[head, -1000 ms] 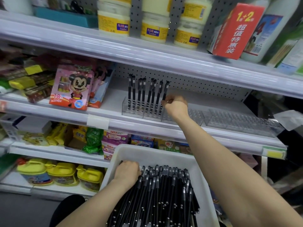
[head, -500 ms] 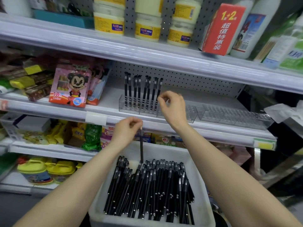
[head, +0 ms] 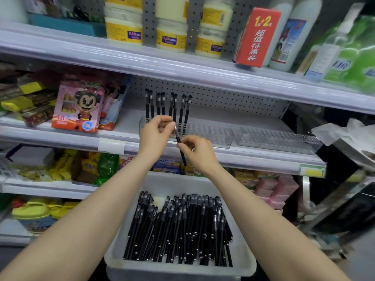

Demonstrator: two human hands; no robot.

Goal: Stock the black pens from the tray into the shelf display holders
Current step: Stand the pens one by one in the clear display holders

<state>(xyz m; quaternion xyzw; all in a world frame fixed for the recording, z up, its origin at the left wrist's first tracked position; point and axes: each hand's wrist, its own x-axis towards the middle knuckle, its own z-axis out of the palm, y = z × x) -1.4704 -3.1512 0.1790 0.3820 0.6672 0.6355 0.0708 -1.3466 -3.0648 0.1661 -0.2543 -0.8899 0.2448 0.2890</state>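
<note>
A white tray [head: 241, 258] low in the middle holds several black pens [head: 178, 228] lying side by side. On the middle shelf stand clear display holders [head: 211, 134], with several black pens [head: 168, 104] upright in the leftmost part. One black pen [head: 182, 155] hangs in front of the shelf edge, nearly upright. My left hand [head: 156, 134] pinches its top end. My right hand [head: 197, 152] grips its middle, just right of the left hand. Both hands are in front of the leftmost holder.
More clear holders [head: 278, 139] with no pens run to the right on the same shelf. A pink cartoon box [head: 78, 104] stands left of the pens. Jars [head: 171, 38] and a red carton [head: 256, 36] sit on the shelf above. Crumpled plastic [head: 343, 131] lies at the right.
My left hand lifted one pen out of the tray up to shelf height. My right hand left the upright pens, came down and took hold of that pen.
</note>
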